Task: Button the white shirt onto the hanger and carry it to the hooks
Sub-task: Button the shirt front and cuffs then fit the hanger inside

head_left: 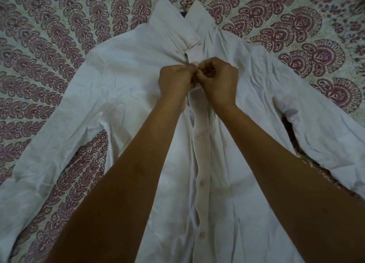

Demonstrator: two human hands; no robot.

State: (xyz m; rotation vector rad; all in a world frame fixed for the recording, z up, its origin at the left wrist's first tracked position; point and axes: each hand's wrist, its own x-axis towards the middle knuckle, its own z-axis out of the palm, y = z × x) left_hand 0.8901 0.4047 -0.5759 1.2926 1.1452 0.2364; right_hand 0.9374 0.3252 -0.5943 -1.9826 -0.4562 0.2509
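Note:
A white shirt point(126, 81) lies face up on a patterned bedspread, sleeves spread to both sides and collar at the top. Only a dark sliver of the hanger point(183, 13) shows inside the collar. My left hand point(175, 80) and my right hand point(217, 79) meet on the button placket just below the collar, both pinching the fabric at a button there. Three buttons point(199, 137) lower on the placket sit fastened. The button between my fingertips is hidden.
The bedspread point(59, 35) with a maroon paisley print covers the whole surface around the shirt. My forearms cross the lower half of the shirt. No hooks are in view.

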